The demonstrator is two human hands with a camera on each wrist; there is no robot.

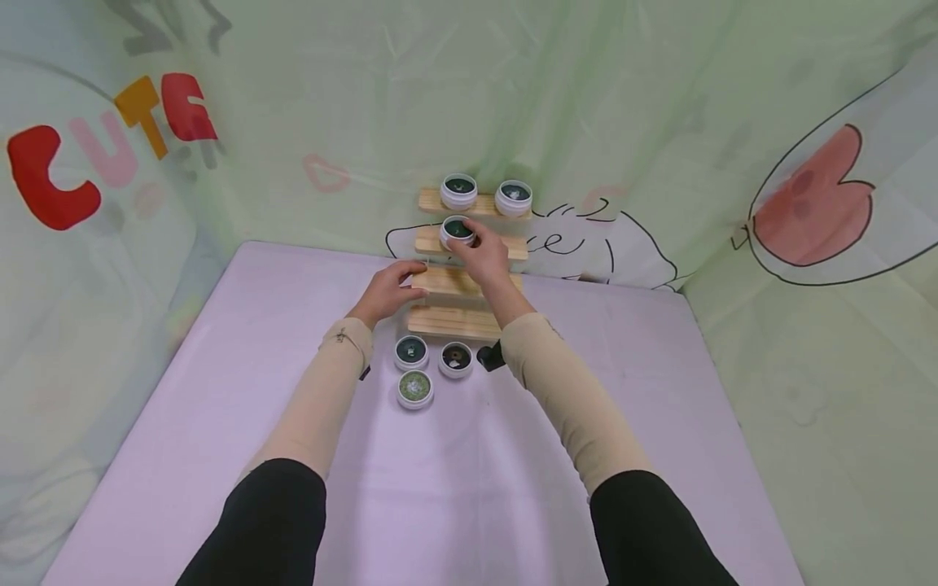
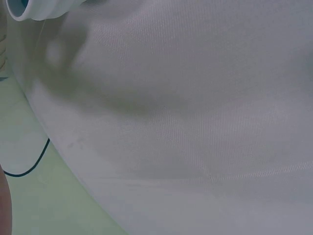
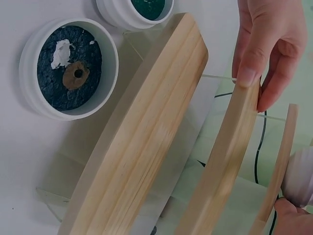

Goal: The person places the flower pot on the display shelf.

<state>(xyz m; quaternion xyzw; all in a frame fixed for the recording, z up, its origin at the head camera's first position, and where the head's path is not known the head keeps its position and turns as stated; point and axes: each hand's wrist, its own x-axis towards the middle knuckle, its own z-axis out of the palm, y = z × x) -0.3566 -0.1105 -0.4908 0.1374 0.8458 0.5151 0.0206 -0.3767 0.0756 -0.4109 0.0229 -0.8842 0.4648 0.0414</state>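
Note:
A stepped wooden rack [image 1: 447,320] has several boards rising toward the back. My right hand [image 1: 487,260] grips a small white round jar [image 1: 458,231] with dark green contents, at the left part of the second board from the top. My left hand [image 1: 387,291] pinches the left end of the board below [image 1: 443,282]. In the right wrist view its thumb lies on the front edge of that board [image 3: 225,139], fingers behind. Part of the held jar [image 3: 301,174] and the right fingers [image 3: 291,220] show at the right edge there.
Two white jars, a left one [image 1: 459,192] and a right one [image 1: 513,198], stand on the top board. Before the rack on the lilac cloth [image 1: 469,488] stand a dark green jar [image 1: 411,352], a brown-ringed jar [image 1: 456,359] and a light green jar [image 1: 415,389]. Printed curtains [image 1: 410,98] hang behind.

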